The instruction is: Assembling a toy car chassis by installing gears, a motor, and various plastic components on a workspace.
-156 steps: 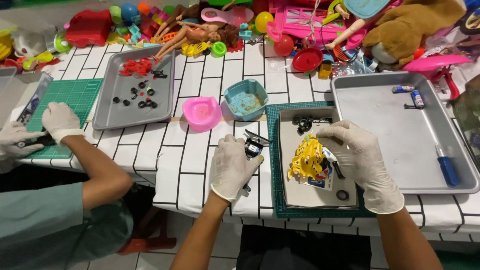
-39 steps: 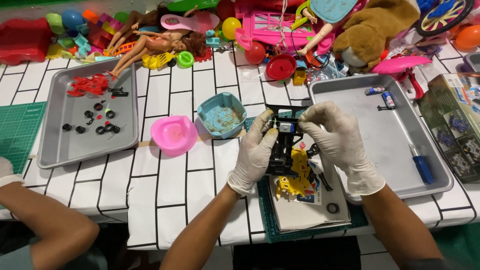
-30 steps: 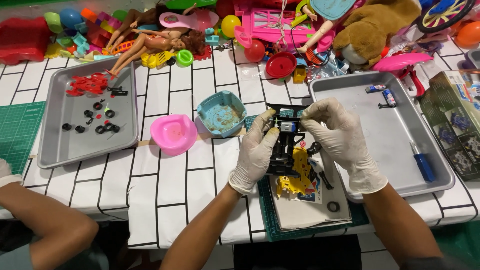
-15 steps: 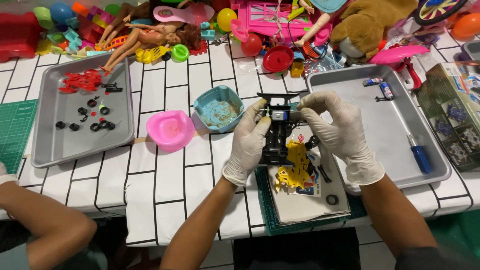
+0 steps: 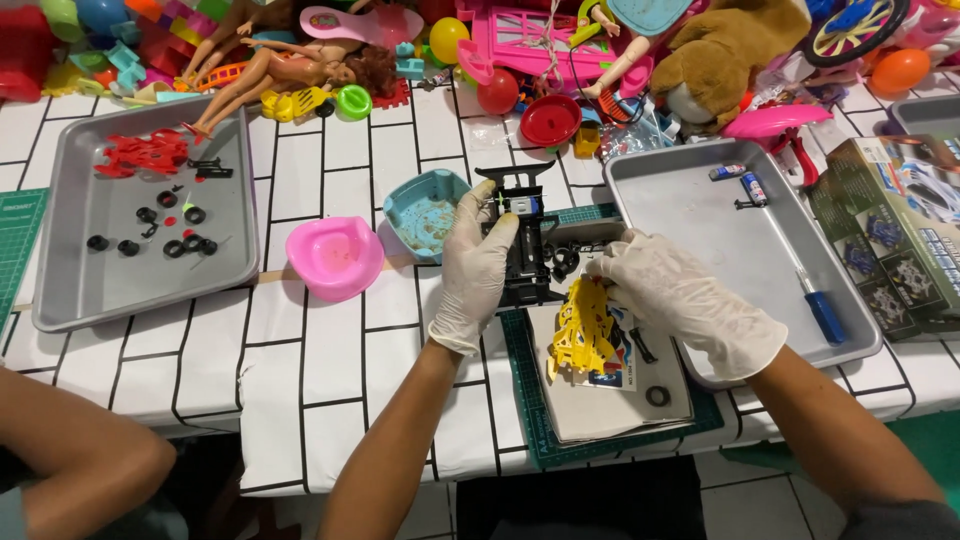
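With the left hand point(image 5: 478, 268) clamped on the black toy chassis point(image 5: 527, 250) and the right hand point(image 5: 680, 300) loosely apart beside it, small black parts point(image 5: 566, 262) could slip loose.

I count two gloved hands of mine, the left hand point(image 5: 478, 270) and the right hand point(image 5: 680, 300), plus one bare forearm point(image 5: 80, 455) of another person at the lower left. Three metal trays: the left tray point(image 5: 60, 300), the right tray point(image 5: 700, 210), and a third tray point(image 5: 925, 112) cut off at the far edge. One pink bowl point(image 5: 338, 258), one teal bowl point(image 5: 425, 212). One blue-handled screwdriver point(image 5: 815, 300). Small black wheels point(image 5: 165, 235) in the left tray: perhaps seven, too small to be sure.
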